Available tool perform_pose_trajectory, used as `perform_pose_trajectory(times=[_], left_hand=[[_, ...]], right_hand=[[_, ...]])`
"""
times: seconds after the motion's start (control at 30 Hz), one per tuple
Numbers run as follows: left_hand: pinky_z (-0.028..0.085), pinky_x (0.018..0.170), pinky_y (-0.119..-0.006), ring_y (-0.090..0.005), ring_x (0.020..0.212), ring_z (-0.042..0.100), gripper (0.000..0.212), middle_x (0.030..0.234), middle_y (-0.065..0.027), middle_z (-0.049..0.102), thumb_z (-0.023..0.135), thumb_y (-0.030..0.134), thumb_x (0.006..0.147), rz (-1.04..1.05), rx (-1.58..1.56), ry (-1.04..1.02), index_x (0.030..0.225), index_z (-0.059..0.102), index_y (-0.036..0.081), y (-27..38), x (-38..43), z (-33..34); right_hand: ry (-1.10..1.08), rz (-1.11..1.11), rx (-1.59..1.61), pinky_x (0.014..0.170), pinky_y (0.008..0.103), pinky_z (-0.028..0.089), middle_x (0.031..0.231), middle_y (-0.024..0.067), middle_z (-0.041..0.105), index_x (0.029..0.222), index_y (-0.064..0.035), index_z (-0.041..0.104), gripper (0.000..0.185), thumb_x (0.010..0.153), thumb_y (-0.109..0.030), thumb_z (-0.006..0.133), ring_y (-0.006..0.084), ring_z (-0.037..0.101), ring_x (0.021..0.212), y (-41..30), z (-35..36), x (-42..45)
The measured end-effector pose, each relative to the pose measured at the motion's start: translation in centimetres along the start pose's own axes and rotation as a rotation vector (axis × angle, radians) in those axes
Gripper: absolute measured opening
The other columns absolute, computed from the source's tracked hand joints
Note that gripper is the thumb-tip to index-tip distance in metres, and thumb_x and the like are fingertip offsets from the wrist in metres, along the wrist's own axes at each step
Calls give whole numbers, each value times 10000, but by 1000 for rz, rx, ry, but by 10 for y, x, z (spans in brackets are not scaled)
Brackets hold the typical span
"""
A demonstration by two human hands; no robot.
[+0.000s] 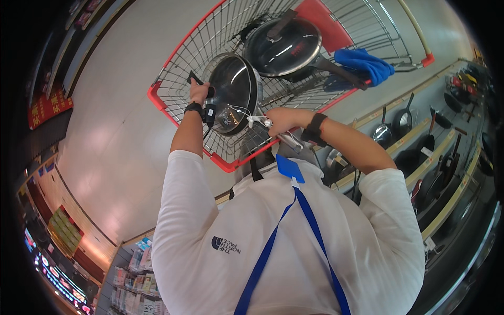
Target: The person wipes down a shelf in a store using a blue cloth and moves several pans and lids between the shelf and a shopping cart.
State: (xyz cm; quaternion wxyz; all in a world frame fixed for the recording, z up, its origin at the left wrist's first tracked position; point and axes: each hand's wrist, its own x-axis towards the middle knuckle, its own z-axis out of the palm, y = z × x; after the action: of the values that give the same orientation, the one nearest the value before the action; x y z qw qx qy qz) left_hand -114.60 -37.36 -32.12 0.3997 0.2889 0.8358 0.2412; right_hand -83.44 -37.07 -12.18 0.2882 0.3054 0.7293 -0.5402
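Observation:
My left hand (199, 91) is closed on a black lid handle (194, 77) at the left side of a wok. The wok (232, 94) is tilted on its side in the near part of a wire shopping cart (232, 165), its patterned metal inside showing through the glass lid. My right hand (285, 120) grips the wok near its metal handle (291, 141), with white ties (254, 119) hanging beside the fingers. Beyond it in the cart lies a dark pan with a glass lid (283, 47) and a long brown handle (340, 72).
A blue cloth (362, 65) drapes over the cart's right rim, near a red plastic panel (325, 23). Shelves of pans (423, 145) line the right side. At left stand a shelf with a red sign (51, 108) and, lower, a rack of small packages (138, 275).

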Motion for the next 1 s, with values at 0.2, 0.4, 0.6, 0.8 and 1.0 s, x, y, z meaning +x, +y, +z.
perform_pose_trajectory(times=[0.2, 0.4, 0.6, 0.8, 1.0], left_hand=[[374, 947, -307, -305, 1145, 497, 872, 1250, -235, 486, 654, 310, 718, -8, -26, -3, 1396, 204, -4, -6, 7, 5], [393, 935, -317, -291, 1136, 504, 849, 1261, -217, 481, 666, 366, 761, -29, -58, -40, 1396, 224, 17, -2, 1, -5], [482, 762, -333, -237, 1008, 567, 826, 1211, -168, 525, 666, 358, 771, -134, -120, -157, 1402, 231, 51, 23, -22, -21], [455, 787, -457, -262, 1065, 510, 757, 1213, -119, 513, 629, 345, 795, -251, -82, -223, 1391, 236, 95, 38, -31, -37], [455, 790, -359, -200, 992, 553, 548, 1111, -72, 559, 570, 329, 847, 7, -254, -352, 1300, 410, 64, 67, -58, -96]], right_hand=[[-59, -67, 81, 607, 352, 485, 702, 136, 651, 813, 18, 614, 266, 630, -172, 647, 237, 636, 652, 4, -1, -4], [-90, -58, 164, 586, 319, 480, 717, 98, 647, 863, -1, 604, 296, 646, -193, 667, 205, 625, 642, 13, 1, 2], [-20, 71, 37, 745, 338, 464, 968, 159, 624, 1051, -16, 568, 540, 656, -370, 673, 250, 605, 866, 11, -5, -6], [236, 44, -40, 806, 336, 455, 991, 163, 621, 1136, -19, 545, 590, 726, -433, 639, 270, 592, 934, 18, -19, -42], [781, -38, 126, 695, 328, 481, 850, 138, 644, 976, -8, 609, 345, 775, -286, 638, 249, 617, 776, 60, -71, -151]])
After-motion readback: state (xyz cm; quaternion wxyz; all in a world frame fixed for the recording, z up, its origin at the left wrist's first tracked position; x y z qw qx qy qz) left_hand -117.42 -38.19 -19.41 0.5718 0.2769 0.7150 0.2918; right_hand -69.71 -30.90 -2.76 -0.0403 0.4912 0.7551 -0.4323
